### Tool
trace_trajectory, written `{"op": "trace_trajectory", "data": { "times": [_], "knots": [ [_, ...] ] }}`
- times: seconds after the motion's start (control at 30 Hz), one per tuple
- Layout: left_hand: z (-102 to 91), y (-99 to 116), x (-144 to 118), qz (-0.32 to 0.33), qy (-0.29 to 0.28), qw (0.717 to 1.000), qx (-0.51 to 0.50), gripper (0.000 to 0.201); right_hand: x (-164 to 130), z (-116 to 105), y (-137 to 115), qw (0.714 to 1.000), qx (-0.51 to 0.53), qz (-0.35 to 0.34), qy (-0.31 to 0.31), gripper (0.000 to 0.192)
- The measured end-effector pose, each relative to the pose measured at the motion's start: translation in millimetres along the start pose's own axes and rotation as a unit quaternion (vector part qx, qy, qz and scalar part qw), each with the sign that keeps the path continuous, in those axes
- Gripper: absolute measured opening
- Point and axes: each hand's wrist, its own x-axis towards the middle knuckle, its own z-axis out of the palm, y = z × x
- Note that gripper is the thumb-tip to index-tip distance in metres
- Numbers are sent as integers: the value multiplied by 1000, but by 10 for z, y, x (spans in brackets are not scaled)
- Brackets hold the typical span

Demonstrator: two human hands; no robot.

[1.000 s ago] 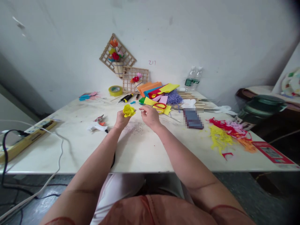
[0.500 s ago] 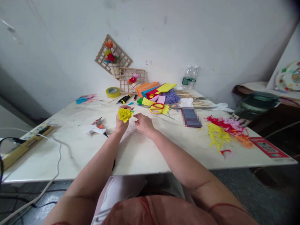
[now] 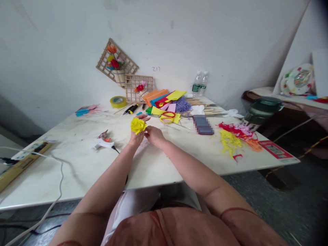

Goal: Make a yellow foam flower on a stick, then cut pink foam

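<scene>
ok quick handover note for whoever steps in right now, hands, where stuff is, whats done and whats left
Left hand: shut on the yellow felt flower, held above the table.
Right hand: fingers at the flower's base; grip unclear.
Nearby: glue gun on the left, red-handled scissors and felt sheets behind, felt scraps on the right.
Done: the flower looks rolled into shape.
Left: probably fixing its base; no stick on it yet, as far as shows.

Single view from my head, facing forward and down across the counter (image 3: 159, 164) toward the wall (image 3: 179, 41)
</scene>
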Motion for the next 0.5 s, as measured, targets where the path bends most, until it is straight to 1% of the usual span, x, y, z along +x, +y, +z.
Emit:
{"op": "trace_trajectory", "data": {
  "times": [0.1,0.27,0.37,0.5],
  "knots": [
    [-10,-28,7,-4,-8,999,35,29,-2,-25,9,1000,-17,4,6,27],
    [-53,-50,3,45,-57,990,119,26,11,-69,100,998,-56,36,12,32],
    [-62,-55,-17,32,-75,990,114,27,32,-68,174,997,-62,42,31,31],
    [-75,-111,-48,18,-104,990,93,27,58,-64,240,996,-69,45,33,30]
  ]
}}
